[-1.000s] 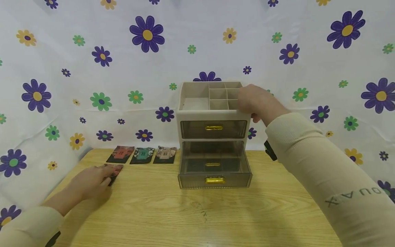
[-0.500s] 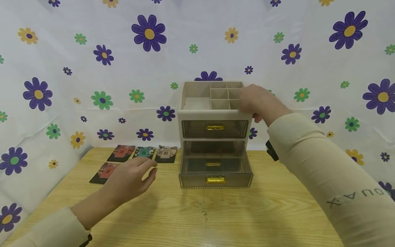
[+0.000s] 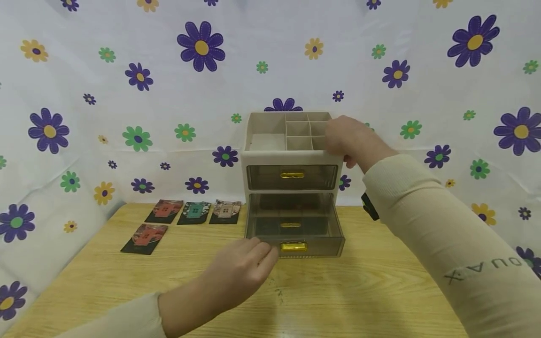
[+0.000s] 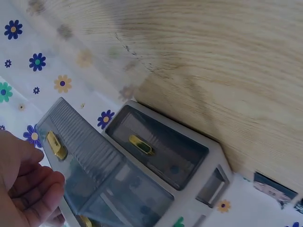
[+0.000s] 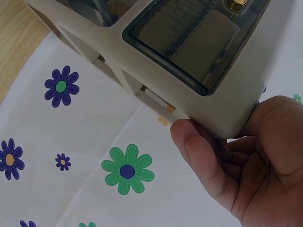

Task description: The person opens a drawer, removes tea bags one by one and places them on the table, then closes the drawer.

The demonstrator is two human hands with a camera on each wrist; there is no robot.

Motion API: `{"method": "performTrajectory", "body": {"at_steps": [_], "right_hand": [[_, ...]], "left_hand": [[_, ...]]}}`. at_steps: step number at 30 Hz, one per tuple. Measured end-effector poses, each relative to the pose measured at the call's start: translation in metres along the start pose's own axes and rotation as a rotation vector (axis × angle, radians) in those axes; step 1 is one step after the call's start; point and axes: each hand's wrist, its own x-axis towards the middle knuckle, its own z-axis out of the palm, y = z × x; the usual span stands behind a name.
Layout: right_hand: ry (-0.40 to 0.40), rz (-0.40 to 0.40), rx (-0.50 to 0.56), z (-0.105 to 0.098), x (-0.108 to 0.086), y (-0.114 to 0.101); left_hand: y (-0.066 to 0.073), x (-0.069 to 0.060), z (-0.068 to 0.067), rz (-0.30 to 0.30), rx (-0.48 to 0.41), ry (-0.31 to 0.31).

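Note:
A cream organizer (image 3: 291, 158) has its middle drawer (image 3: 314, 246) pulled out, with a gold handle (image 3: 293, 246) on the front. My left hand (image 3: 228, 274) is by the left part of that drawer front, fingers loosely curled and holding nothing. In the left wrist view, the hand (image 4: 28, 189) lies beside the drawer front (image 4: 71, 156); contact cannot be told. My right hand (image 3: 351, 138) holds the organizer's upper right corner; the right wrist view shows that hand's fingers and thumb (image 5: 246, 165) around the edge of the cream casing (image 5: 218, 113).
Three flat packets, red (image 3: 165, 211), teal (image 3: 194, 212) and beige (image 3: 226, 211), lie in a row left of the organizer. Another red packet (image 3: 144, 238) lies in front of them. A flowered cloth (image 3: 262, 28) hangs behind the wooden table (image 3: 338, 300).
My left hand has let go of the front red packet at the left and moved right, past the packets, to the drawer front. My right hand stays on the organizer's corner.

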Motion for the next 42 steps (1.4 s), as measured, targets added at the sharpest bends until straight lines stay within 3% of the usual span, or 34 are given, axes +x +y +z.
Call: {"method": "performTrajectory", "body": {"at_steps": [5, 9, 15, 21, 32, 42], "right_hand": [[0.000, 0.009, 0.006, 0.001, -0.001, 0.001], [0.003, 0.011, 0.016, 0.001, -0.001, 0.000], [0.000, 0.018, 0.023, 0.000, -0.001, 0.000], [-0.007, -0.008, 0.021, -0.002, 0.001, 0.003], [-0.003, -0.030, 0.018, -0.002, 0.005, 0.006], [0.005, -0.025, 0.005, 0.001, 0.003, 0.004]], "left_hand": [[0.005, 0.014, 0.017, 0.069, 0.137, -0.078], [0.007, 0.020, 0.028, 0.108, 0.244, -0.031], [0.003, 0.029, 0.039, 0.078, 0.301, 0.059], [-0.004, 0.036, 0.044, 0.056, 0.312, 0.049], [-0.026, 0.038, 0.059, 0.016, 0.222, 0.041], [-0.040, 0.041, 0.071, -0.002, 0.179, -0.021]]}}
